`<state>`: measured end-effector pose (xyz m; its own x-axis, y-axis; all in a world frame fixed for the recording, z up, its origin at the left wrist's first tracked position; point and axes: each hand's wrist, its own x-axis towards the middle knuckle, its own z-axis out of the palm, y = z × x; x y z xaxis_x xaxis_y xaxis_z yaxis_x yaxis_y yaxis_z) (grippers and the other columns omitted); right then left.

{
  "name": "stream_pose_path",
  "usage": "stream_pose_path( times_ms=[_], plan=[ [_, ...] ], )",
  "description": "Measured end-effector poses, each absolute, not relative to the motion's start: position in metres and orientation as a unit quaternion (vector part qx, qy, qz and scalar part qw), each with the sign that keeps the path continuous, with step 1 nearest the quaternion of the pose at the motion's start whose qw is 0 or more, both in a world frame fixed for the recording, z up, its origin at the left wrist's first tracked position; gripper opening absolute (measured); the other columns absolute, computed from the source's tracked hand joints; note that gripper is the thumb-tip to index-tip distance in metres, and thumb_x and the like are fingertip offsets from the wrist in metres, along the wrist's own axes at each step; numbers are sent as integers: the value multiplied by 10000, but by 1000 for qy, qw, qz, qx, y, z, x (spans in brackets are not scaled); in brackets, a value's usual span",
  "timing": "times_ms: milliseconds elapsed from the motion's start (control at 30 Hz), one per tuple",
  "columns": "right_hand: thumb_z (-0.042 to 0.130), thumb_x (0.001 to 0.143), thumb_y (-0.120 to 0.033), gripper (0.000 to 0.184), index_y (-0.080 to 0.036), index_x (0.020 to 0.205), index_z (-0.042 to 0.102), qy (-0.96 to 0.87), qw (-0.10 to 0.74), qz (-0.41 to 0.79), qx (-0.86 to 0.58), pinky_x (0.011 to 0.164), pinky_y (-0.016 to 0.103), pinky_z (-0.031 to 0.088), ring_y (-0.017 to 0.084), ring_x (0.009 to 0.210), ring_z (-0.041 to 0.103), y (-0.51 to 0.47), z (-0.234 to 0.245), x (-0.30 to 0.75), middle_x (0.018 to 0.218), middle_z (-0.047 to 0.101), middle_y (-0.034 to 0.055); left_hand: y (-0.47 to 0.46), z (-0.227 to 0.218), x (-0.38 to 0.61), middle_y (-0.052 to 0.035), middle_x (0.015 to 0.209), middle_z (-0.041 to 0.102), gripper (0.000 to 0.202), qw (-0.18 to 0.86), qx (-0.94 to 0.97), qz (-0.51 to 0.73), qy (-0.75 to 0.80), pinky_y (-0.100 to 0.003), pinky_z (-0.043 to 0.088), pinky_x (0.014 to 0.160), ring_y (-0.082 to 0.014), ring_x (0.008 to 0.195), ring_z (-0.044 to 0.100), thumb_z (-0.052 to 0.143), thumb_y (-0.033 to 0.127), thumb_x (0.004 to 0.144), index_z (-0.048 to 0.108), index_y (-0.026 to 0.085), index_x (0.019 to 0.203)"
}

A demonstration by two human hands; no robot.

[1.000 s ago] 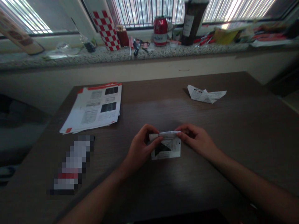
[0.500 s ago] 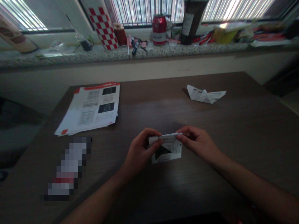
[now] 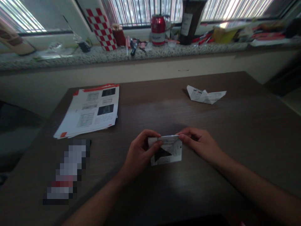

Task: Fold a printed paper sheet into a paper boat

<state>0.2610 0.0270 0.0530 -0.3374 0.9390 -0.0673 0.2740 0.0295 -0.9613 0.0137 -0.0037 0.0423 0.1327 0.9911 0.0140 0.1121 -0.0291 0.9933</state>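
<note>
A small folded sheet of printed paper (image 3: 172, 150) is held over the dark table between my two hands. Its front face carries text and a dark picture. My left hand (image 3: 143, 149) pinches the upper left part, thumb in front and fingers behind. At the upper right corner, the thumb and fingertips of my right hand (image 3: 196, 138) are closed on the top edge. Farther off to the right, a folded paper boat (image 3: 204, 95) lies on the table, touched by neither hand.
A stack of printed sheets (image 3: 89, 110) lies at the table's back left. Nearer on the left is a pixelated, phone-like object (image 3: 67, 172). Behind the table, a granite windowsill (image 3: 162, 51) holds a red mug (image 3: 158, 29), a checkered container (image 3: 102, 29) and a dark bag (image 3: 191, 23).
The view has shifted slightly, so everything sits a little farther left. Both hands keep their pinch on the folded paper, with almost no change in pose.
</note>
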Motion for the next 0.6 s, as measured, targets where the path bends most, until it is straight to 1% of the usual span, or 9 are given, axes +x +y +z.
stream_pose_path(
  times_ms=[167,233,300,367,433,533,600],
  plan=[
    [675,965,-449,266,-215,861,748,-636,331,504,-483,637,277,514,163,714,665,27,51,259,792,736,21,-5,42,15,-10,920,677,126,493,569,435,493,-263,541,663,-157,783,645,749,263,929,680,220,1024],
    [678,963,-434,233,-221,905,754,-635,332,508,-478,645,278,518,165,733,675,27,50,258,820,748,21,-5,41,15,-5,913,673,129,489,569,434,498,-262,536,662,-156,779,642,752,269,931,680,224,1029],
    [689,955,-412,197,-231,986,763,-632,331,519,-470,664,282,530,170,763,697,27,50,258,867,770,24,-5,40,14,-1,910,674,137,491,564,433,503,-261,534,662,-156,778,644,754,276,935,679,228,1038],
    [709,941,-404,203,-237,1040,767,-630,330,527,-466,675,289,540,177,780,711,26,50,257,895,783,28,-5,39,14,2,908,676,144,502,556,433,501,-261,536,667,-156,778,645,753,285,941,677,230,1051],
    [718,934,-418,208,-231,1004,772,-632,329,521,-470,667,291,538,180,770,709,26,51,257,878,781,30,-5,40,14,5,899,676,148,516,550,431,496,-257,536,670,-154,779,643,756,296,944,679,230,1051],
    [704,944,-438,231,-221,888,761,-641,329,497,-483,636,282,517,169,723,686,25,52,257,804,758,21,-5,41,15,7,902,680,145,526,546,427,492,-246,533,680,-150,793,645,765,305,944,687,230,1041],
    [698,948,-445,249,-219,855,748,-643,331,483,-493,607,274,497,159,683,664,25,51,257,763,739,12,-6,42,15,11,907,686,148,534,544,426,488,-237,533,687,-146,804,652,767,307,945,688,234,1047]
  ],
)
